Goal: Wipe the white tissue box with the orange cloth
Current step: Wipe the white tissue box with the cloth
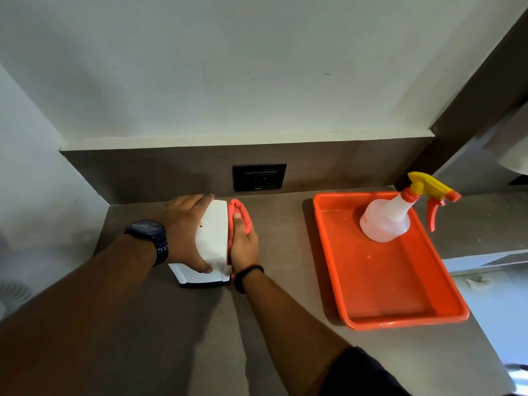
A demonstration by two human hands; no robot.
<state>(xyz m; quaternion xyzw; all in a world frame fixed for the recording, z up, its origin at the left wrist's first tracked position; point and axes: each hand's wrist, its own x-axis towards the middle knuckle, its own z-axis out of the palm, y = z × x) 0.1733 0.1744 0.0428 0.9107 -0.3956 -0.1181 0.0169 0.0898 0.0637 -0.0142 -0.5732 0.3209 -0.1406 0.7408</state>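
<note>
My left hand is clamped over the white tissue box, fingers curled over its far end and thumb pressed on the near end, pinning it down on the worktop. The box sits toward the back edge of the worktop, a little left of its middle, just in front of the black wall socket. There's a dark watch on that wrist.

My right hand lies flat along the right side of the box, fingers closed around the orange cloth, which is bunched between my palm and the box wall. The cloth touches the box and pokes out past my fingertips at the far end. A dark band circles this wrist.

Over toward the right edge of the worktop, well apart from the box, sits an orange tray. A clear spray bottle with a yellow and orange trigger head stands in its far end.
</note>
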